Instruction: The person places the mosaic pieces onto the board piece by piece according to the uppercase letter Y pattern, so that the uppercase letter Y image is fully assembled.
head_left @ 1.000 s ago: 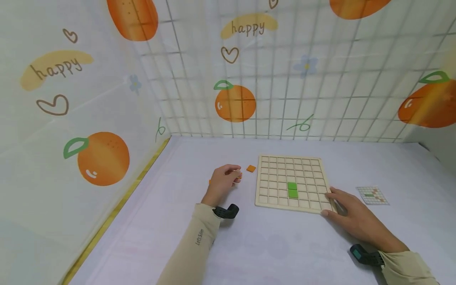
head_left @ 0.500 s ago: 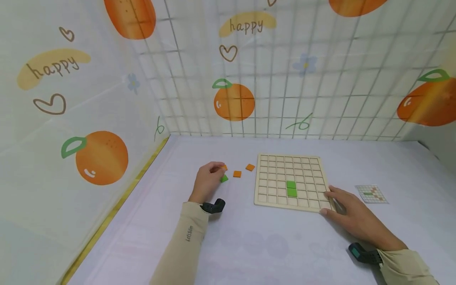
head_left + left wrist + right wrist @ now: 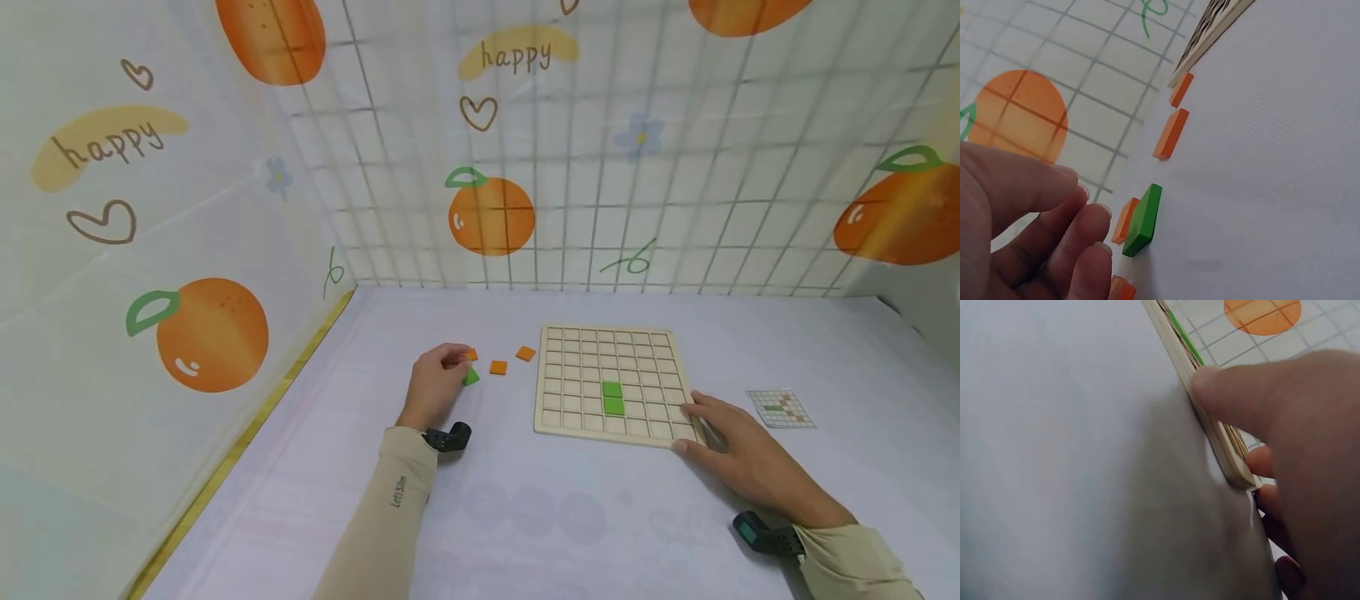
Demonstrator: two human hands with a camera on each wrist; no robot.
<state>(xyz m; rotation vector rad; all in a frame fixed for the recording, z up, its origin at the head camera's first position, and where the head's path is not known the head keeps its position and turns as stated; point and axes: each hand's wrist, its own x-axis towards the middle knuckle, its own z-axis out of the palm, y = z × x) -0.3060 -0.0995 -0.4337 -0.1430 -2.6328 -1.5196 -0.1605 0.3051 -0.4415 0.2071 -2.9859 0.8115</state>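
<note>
My left hand (image 3: 435, 385) is low over the table at the left, fingers bent, with nothing seen between thumb and fingertips. Right by those fingertips lies a green square tile (image 3: 1142, 222), an orange tile (image 3: 1125, 220) just behind it. Part of another orange tile (image 3: 1121, 290) shows under the fingers. A pale wooden grid board (image 3: 573, 372) lies flat, with two green tiles (image 3: 612, 398) set in neighbouring cells. My right hand (image 3: 750, 462) grips the board's near right corner, thumb (image 3: 1222, 394) on the near rim and fingers along the right side.
Two loose orange tiles, one nearer (image 3: 498, 367) and one farther (image 3: 526, 354), lie between my left hand and the board. A small printed pattern card (image 3: 780, 408) lies right of the board. A curtain with oranges (image 3: 491, 217) stands behind the white table.
My left hand has moved left from beside the orange tiles to the green tile, uncovering an orange one, and then nearly stopped. My right hand stays on the board corner.
</note>
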